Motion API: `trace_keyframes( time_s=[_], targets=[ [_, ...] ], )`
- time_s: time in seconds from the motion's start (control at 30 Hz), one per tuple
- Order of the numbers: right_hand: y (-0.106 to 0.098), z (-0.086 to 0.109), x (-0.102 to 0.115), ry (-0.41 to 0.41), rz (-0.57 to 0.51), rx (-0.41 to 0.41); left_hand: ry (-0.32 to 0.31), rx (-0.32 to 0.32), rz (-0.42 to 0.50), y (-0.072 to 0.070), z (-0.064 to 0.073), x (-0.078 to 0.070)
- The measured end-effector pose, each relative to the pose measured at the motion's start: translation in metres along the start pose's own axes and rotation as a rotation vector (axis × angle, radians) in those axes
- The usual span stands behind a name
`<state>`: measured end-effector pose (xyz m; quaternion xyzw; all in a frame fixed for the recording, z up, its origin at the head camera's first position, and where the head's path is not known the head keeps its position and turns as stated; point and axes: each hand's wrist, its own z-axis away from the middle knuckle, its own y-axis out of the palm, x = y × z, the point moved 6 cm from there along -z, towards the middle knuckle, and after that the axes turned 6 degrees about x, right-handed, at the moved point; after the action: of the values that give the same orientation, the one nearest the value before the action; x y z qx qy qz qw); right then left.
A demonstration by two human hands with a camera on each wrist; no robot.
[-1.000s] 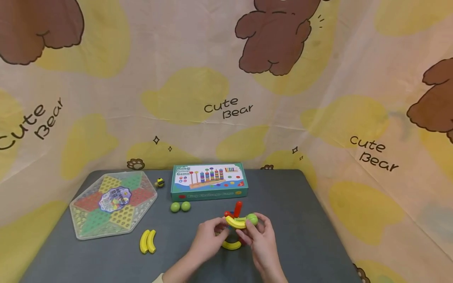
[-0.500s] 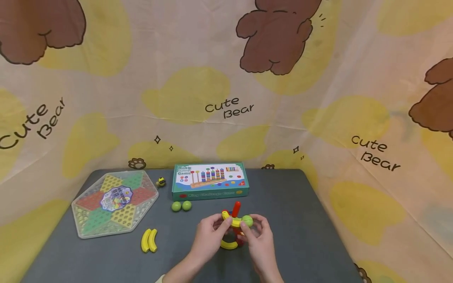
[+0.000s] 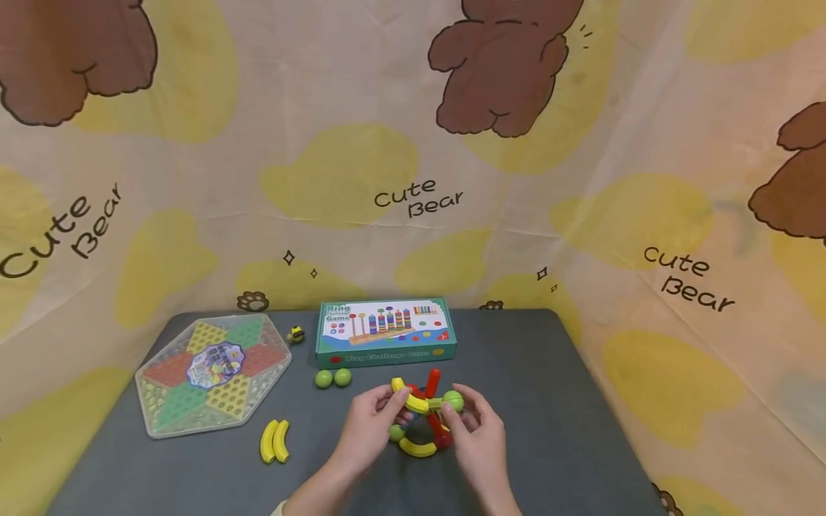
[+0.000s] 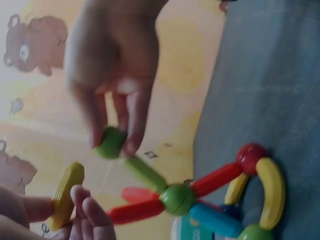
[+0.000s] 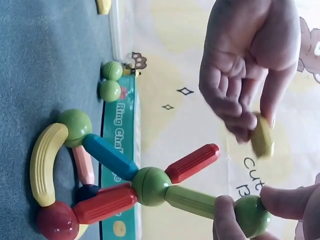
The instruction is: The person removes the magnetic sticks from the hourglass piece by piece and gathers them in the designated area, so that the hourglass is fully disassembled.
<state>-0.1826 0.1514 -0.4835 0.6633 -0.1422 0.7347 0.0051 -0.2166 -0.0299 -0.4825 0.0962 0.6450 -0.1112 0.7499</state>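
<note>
My left hand (image 3: pixel 369 423) pinches a curved yellow rod (image 3: pixel 410 398) between thumb and fingers. With thumb and fingertips, my right hand (image 3: pixel 480 438) holds a green ball (image 5: pixel 252 216) at the end of a straight light-green rod (image 5: pixel 191 201). That rod joins a central green ball (image 5: pixel 153 186), from which red rods (image 5: pixel 106 205) and a blue rod (image 5: pixel 110 156) branch out. Below, another green ball (image 5: pixel 75 127), a dark red ball (image 5: pixel 57 221) and a curved yellow rod (image 5: pixel 49 165) form part of the base on the table. In the left wrist view, the held yellow rod is apart from the structure.
Two yellow curved rods (image 3: pixel 274 441) lie on the grey table at left. Two green balls (image 3: pixel 333 378) sit before the Ring Challenge Game box (image 3: pixel 386 357). A hexagonal board-game case (image 3: pixel 216 373) and a small bee figure (image 3: pixel 296 335) are at the back left.
The held yellow rod has shifted left and tilted, its left end rising; it was near the right hand's fingers a second ago. The right hand stays at the green ball.
</note>
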Motion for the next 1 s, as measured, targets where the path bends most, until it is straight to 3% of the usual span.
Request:
trace_keyframes(
  time_s=[0.17, 0.33, 0.67, 0.83, 1.0],
  targets=[
    [0.001, -0.002, -0.001, -0.004, 0.041, 0.019, -0.017, 0.000, 0.025, -0.017, 0.000, 0.005],
    [-0.002, -0.006, -0.004, 0.012, 0.048, 0.057, -0.026, -0.041, 0.020, -0.036, -0.001, 0.018],
    [-0.005, -0.016, -0.013, 0.051, 0.122, 0.122, -0.199, -0.041, 0.156, -0.065, 0.001, 0.056],
    [-0.007, -0.026, -0.026, 0.078, 0.209, 0.236, -0.248, -0.053, 0.134, -0.076, 0.006, 0.063],
    [-0.012, -0.041, -0.043, 0.045, 0.250, 0.303, -0.286, 0.017, 0.109, -0.079, 0.007, 0.067]
  ],
)
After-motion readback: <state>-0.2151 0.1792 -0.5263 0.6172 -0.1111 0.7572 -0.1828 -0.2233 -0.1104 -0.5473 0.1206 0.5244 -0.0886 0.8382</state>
